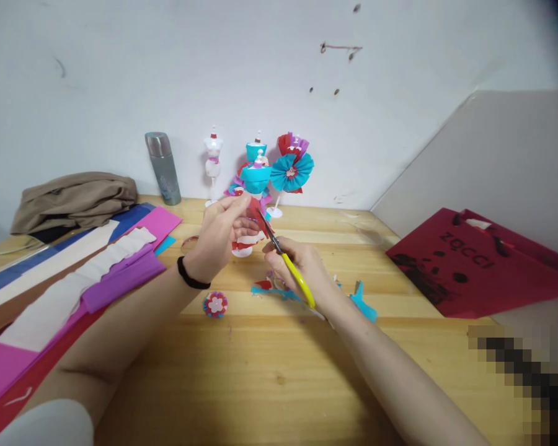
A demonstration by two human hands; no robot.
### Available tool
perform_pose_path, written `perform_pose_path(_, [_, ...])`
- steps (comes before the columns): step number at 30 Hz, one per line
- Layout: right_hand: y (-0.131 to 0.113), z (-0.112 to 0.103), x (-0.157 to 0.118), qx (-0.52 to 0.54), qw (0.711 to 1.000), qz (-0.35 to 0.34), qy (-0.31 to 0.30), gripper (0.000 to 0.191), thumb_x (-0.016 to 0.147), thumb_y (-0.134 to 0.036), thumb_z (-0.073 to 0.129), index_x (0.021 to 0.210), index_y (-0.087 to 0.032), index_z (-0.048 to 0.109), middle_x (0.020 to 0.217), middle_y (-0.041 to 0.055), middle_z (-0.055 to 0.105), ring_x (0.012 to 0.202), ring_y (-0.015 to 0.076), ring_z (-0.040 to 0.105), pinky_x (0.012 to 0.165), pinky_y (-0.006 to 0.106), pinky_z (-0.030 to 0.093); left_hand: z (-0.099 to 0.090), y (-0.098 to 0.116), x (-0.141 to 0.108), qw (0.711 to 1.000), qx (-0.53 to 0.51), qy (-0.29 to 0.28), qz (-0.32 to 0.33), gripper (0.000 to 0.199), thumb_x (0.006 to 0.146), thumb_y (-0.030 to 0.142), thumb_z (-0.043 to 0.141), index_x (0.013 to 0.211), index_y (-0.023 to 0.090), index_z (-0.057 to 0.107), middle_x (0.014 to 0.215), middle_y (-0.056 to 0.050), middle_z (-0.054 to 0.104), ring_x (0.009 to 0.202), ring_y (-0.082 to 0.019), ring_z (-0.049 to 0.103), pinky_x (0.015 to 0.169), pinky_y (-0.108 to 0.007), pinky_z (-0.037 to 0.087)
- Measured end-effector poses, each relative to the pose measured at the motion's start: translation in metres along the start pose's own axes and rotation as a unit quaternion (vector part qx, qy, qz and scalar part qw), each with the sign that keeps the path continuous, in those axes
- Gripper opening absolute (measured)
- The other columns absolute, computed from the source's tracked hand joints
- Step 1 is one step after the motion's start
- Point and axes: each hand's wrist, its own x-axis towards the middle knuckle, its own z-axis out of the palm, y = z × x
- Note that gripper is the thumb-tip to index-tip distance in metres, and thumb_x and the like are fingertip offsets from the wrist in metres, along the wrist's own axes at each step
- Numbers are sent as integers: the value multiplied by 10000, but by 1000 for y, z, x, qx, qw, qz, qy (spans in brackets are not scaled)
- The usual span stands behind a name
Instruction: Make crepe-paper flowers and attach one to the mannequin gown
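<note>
My left hand [225, 229] pinches a small piece of red paper [256, 210] between thumb and fingers, above the table. My right hand [297, 263] grips yellow-handled scissors [298, 280], and their dark blades meet the red piece. Just behind my hands stand small white dress forms; the nearest wears a blue top [255, 179], and its lower part is partly hidden by my hands. A layered paper flower [215, 304] in red, blue and purple with a white centre lies on the table below my left hand.
Blue and red scraps [365, 303] lie near my right wrist. Coloured sheets [121, 279] are stacked at left, beside brown cloth [74, 201]. A thermos [163, 170], a plainer dress form [212, 158] and a form with a pleated blue flower [292, 173] stand by the wall. A red bag [483, 266] lies right.
</note>
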Motion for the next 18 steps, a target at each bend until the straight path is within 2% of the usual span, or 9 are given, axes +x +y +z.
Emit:
perform_pose_path(3, [-5,-1,-1,4,1000,0,-11,317,890,-487,534,806,-185,577,562,-38,432,512,117,404,520,263,314,-3,-2,4,1000,-9,9,21,288,669,289,819,855,124,673,729,-35,699,610,-113,642,622,-245,537])
perform_pose_path(6, [-5,-1,-1,25,999,4,-23,322,899,-489,523,815,-184,582,558,-39,429,518,118,410,520,259,324,-4,-5,7,998,-9,34,47,346,629,207,820,938,130,684,787,-31,721,672,-120,662,678,-264,540])
perform_pose_path(11, [1,-1,-2,72,996,-16,-48,371,928,-532,482,861,-184,591,549,-49,411,519,122,416,516,257,325,-4,-7,7,997,-6,57,53,437,597,183,832,996,127,661,754,-14,714,607,-110,641,626,-257,535])
perform_pose_path(18, [7,1,-3,96,994,-9,-45,415,954,-570,434,880,-190,583,553,-50,432,514,125,434,530,261,346,-1,-6,3,998,13,46,44,531,579,208,854,1049,111,627,680,6,700,556,-100,623,577,-238,530])
